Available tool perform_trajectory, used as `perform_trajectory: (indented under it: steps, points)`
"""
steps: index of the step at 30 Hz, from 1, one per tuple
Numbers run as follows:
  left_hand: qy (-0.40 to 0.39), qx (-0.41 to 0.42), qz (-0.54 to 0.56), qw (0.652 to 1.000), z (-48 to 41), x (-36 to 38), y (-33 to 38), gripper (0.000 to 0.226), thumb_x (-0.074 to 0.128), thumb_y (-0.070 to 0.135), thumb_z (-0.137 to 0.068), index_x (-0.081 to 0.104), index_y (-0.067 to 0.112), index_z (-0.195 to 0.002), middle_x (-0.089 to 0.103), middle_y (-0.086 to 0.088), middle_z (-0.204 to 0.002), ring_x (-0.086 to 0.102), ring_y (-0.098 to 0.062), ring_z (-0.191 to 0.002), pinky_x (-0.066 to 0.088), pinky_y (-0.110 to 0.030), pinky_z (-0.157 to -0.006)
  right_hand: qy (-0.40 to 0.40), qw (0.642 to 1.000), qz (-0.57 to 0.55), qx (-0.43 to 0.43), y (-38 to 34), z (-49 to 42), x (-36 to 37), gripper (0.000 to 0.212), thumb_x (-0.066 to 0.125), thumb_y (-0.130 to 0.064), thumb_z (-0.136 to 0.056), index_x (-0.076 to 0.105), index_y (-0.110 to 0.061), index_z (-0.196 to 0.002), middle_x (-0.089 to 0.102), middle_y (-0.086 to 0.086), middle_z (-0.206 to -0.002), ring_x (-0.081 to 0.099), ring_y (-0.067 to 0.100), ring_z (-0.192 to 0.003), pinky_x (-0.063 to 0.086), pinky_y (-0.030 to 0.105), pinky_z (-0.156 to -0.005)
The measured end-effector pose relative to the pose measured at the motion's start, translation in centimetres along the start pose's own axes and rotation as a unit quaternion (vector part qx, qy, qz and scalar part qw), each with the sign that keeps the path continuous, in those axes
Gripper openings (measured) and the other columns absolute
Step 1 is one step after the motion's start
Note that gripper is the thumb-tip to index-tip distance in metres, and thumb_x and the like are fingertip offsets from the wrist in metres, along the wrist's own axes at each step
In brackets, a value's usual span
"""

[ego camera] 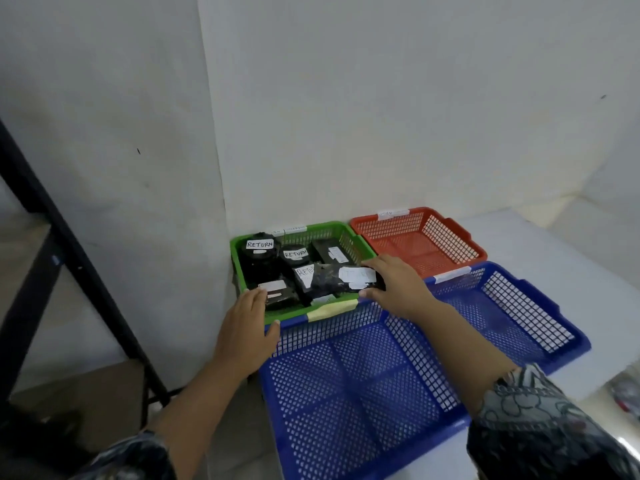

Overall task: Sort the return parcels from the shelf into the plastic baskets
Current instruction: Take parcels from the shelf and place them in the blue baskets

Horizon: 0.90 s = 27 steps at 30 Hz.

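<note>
Head view showed my right hand (394,285) curled round the right end of a black RETURN parcel (329,282), which lay across the other labelled parcels (259,259) inside the green basket (238,261). My left hand (247,318) rested flat, fingers straight, on that basket's near corner, probably to steady it.

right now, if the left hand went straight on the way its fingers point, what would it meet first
Most likely the small flat black parcel in the near-left corner of the green basket: the left hand rests on that corner's rim with its fingertips pointing at the parcel, almost touching. Depth is unclear, though.
</note>
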<state>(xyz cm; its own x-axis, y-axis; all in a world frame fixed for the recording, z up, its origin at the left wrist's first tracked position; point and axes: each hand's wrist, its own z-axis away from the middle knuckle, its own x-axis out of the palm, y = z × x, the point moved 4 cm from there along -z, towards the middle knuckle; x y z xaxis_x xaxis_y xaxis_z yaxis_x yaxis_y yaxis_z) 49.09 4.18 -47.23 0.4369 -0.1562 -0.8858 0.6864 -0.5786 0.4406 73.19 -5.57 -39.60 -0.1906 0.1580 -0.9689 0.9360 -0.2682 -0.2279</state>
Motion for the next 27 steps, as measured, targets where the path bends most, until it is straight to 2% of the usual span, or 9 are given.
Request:
perform_trajectory:
  steps: [9, 13, 16, 19, 23, 27]
  points:
    - [0.042, -0.126, -0.001, 0.991, -5.7, 2.9, -2.4, 0.062, 0.056, 0.027, -0.089, 0.033, 0.002, -0.141, 0.036, -0.015, -0.144, 0.033, -0.028, -0.133, 0.033, -0.044, -0.109, -0.119, 0.991, -0.015, -0.054, 4.7, -8.0, 5.2, 0.063, 0.067, -0.044, -0.083, 0.045, -0.019, -0.137, 0.051, 0.000, -0.128, 0.046, 0.019, -0.118, 0.039, 0.033, -0.096]
    - [0.065, -0.187, 0.018, 0.980, -7.7, 3.9, -3.2, 0.059, 0.057, 0.024, -0.087, 0.036, 0.002, -0.138, 0.036, -0.016, -0.142, 0.036, -0.030, -0.130, 0.036, -0.046, -0.106, -0.171, 0.981, -0.044, -0.085, 6.0, -10.2, 7.5, 0.065, 0.068, -0.042, -0.083, 0.042, -0.023, -0.140, 0.045, -0.003, -0.136, 0.039, 0.016, -0.127, 0.035, 0.031, -0.100]
    - [0.086, -0.220, 0.034, 0.971, -8.6, 4.5, -3.8, 0.057, 0.055, 0.020, -0.089, 0.034, 0.002, -0.139, 0.034, -0.016, -0.145, 0.034, -0.031, -0.131, 0.034, -0.045, -0.106, -0.199, 0.972, -0.066, -0.106, 5.9, -11.4, 8.8, 0.065, 0.069, -0.045, -0.081, 0.044, -0.029, -0.139, 0.044, -0.001, -0.131, 0.037, 0.018, -0.127, 0.034, 0.029, -0.101]
    - [0.111, -0.238, 0.045, 0.964, -8.4, 5.3, -3.9, 0.059, 0.051, 0.015, -0.092, 0.027, 0.001, -0.144, 0.026, -0.013, -0.151, 0.029, -0.029, -0.136, 0.029, -0.041, -0.110, -0.237, 0.960, -0.055, -0.137, 4.5, -11.9, 10.1, 0.065, 0.068, -0.056, -0.078, 0.046, -0.038, -0.136, 0.043, 0.001, -0.112, 0.041, 0.023, -0.118, 0.038, 0.032, -0.095]
    - [0.135, -0.226, 0.043, 0.964, -8.0, 6.2, -4.1, 0.058, 0.047, 0.007, -0.093, 0.023, 0.001, -0.146, 0.021, -0.012, -0.154, 0.024, -0.028, -0.139, 0.023, -0.037, -0.112, -0.286, 0.945, -0.047, -0.153, 2.4, -12.4, 11.7, 0.064, 0.064, -0.065, -0.076, 0.046, -0.042, -0.133, 0.047, 0.003, -0.117, 0.050, 0.025, -0.111, 0.046, 0.036, -0.088]
    - [0.151, -0.227, 0.055, 0.960, -8.1, 6.2, -4.3, 0.054, 0.042, 0.007, -0.095, 0.025, 0.003, -0.146, 0.022, -0.011, -0.154, 0.024, -0.025, -0.140, 0.020, -0.030, -0.111, -0.292, 0.939, -0.041, -0.175, 0.5, -12.5, 12.7, 0.064, 0.061, -0.069, -0.075, 0.048, -0.043, -0.132, 0.051, -0.003, -0.113, 0.053, 0.020, -0.108, 0.042, 0.030, -0.076]
